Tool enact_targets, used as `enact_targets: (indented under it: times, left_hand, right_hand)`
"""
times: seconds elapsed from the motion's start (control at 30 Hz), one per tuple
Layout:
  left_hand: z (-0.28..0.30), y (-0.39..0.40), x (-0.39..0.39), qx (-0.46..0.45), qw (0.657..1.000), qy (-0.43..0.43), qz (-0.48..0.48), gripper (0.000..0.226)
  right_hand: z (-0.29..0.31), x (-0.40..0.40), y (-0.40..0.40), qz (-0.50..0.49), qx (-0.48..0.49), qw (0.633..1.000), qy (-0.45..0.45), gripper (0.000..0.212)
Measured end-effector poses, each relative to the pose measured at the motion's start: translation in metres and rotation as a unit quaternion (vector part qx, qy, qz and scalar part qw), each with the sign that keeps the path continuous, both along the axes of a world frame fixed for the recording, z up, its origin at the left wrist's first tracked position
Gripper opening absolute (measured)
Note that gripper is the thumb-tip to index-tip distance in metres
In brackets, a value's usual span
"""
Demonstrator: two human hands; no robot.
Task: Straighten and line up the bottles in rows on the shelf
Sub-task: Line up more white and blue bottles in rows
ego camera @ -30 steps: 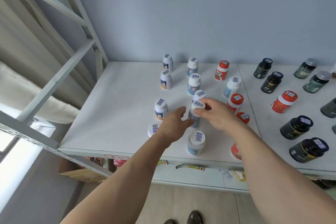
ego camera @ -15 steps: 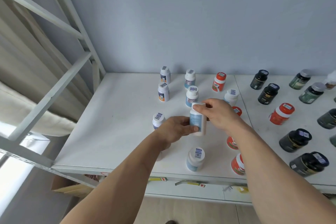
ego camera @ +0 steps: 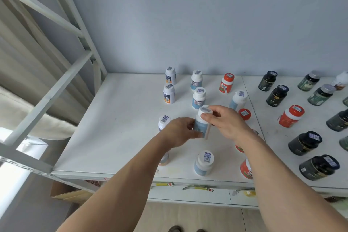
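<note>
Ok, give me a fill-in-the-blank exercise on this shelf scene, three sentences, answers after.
1. Both hands hold one white bottle with a ____ label.
2. The right hand grips that bottle at its ____.
3. The bottle at the back wall, right of the two white-capped ones, has a cap coloured ____.

Missing words: blue; cap; red

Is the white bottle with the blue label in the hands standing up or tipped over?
Upright. The white bottle with the blue label has its cap on top; the left hand grips its body, the right hand its cap.
</note>
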State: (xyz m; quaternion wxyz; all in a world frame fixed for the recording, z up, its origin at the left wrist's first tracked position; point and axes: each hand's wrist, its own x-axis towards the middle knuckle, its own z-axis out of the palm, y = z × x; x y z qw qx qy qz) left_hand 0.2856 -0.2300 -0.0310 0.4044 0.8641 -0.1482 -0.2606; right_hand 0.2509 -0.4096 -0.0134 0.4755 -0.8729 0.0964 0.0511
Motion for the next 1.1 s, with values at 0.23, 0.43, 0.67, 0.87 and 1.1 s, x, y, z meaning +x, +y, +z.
enact_targets:
  times: [0.23,0.43,0.67,0.87,1.1]
  left_hand:
    - [0.008,0.011,0.003,0.088,0.992,-0.080,-0.036,0.056]
    - [0.003,0.012,0.006,0.079,0.992,-0.085,-0.046,0.055]
    - [0.008,0.006,0.021,0.037,0.997,-0.071,-0.015,0.051]
    - [0.017,-0.008,0.045,0.054,0.995,-0.089,-0.007,0.051]
    - [0.012,-0.021,0.065,0.093,0.992,-0.079,-0.027,0.053]
  right_hand:
    - [-0.029,-0.015,0.006,0.017,0.052,0.998,0.030,0.029]
    - [-0.042,-0.023,0.010,0.009,0.050,0.997,0.051,0.040]
    - [-0.017,-0.005,0.000,-0.105,0.046,0.993,0.001,0.040]
    - [-0.018,0.036,-0.010,-0.036,-0.061,0.994,0.087,0.055]
    - [-0.028,0.054,-0.014,-0.026,-0.076,0.994,0.070,0.032]
